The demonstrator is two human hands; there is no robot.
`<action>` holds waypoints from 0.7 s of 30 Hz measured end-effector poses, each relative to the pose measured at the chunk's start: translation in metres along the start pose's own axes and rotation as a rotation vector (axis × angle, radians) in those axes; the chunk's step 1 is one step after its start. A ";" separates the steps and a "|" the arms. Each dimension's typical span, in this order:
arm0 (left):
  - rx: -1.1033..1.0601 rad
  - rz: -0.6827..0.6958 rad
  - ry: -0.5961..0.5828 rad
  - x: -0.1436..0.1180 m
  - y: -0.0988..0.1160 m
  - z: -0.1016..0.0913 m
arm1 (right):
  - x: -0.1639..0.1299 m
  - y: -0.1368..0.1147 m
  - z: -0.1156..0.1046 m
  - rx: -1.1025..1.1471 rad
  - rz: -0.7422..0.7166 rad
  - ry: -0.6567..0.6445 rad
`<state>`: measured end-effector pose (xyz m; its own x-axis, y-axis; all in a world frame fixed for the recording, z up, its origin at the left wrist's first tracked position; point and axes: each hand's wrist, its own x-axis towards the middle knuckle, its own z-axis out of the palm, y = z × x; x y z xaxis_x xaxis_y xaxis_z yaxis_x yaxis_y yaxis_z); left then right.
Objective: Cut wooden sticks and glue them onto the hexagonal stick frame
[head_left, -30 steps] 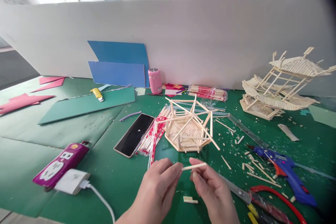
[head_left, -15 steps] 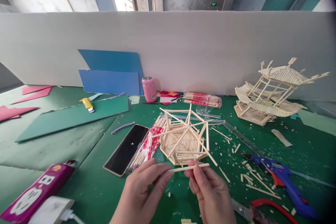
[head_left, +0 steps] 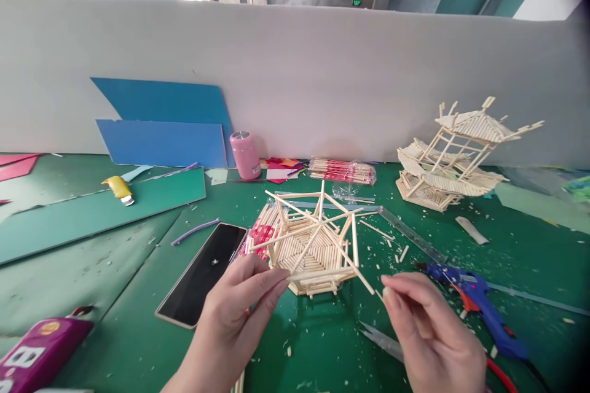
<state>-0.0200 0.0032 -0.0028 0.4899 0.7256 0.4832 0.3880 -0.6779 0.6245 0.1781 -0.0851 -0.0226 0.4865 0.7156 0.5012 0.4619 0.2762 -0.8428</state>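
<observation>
My left hand [head_left: 235, 313] pinches one end of a thin wooden stick [head_left: 318, 272] between thumb and fingertips. The stick lies level against the near edge of a hexagonal stick frame [head_left: 313, 245] that stands on the green mat [head_left: 115, 295]. My right hand [head_left: 433, 334] hovers to the right of the frame with its fingers curled together. Its fingertips are next to the outer end of a slanting stick [head_left: 362, 276] that juts from the frame; I cannot tell whether they touch it.
A black phone [head_left: 203, 273] and a pack of red-wrapped sticks [head_left: 258, 236] lie left of the frame. A blue glue gun [head_left: 479, 304], a metal ruler [head_left: 410, 234] and scissors [head_left: 382, 344] lie to the right. A finished stick pavilion [head_left: 456, 156] stands at back right. A pink can [head_left: 245, 155] is by the white wall.
My right hand has let go of the stick and drawn away to the right. My left hand has carried the stick forward against the frame's near edge. The view has shifted right.
</observation>
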 end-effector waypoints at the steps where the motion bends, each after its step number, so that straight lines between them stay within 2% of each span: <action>1: 0.003 0.008 -0.004 0.001 -0.001 0.000 | 0.004 0.005 -0.005 -0.043 -0.013 -0.036; 5: 0.002 0.020 -0.030 0.004 -0.003 0.000 | 0.012 0.019 -0.010 -0.110 -0.007 -0.094; 12: -0.022 0.013 -0.061 0.006 -0.003 -0.002 | 0.012 0.022 -0.005 -0.142 -0.033 -0.219; 21: -0.041 -0.037 -0.112 0.009 -0.004 -0.004 | 0.012 0.024 -0.002 -0.117 -0.017 -0.273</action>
<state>-0.0201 0.0124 0.0014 0.5609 0.7308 0.3890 0.3765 -0.6437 0.6663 0.1965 -0.0719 -0.0364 0.2675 0.8621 0.4305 0.5587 0.2253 -0.7982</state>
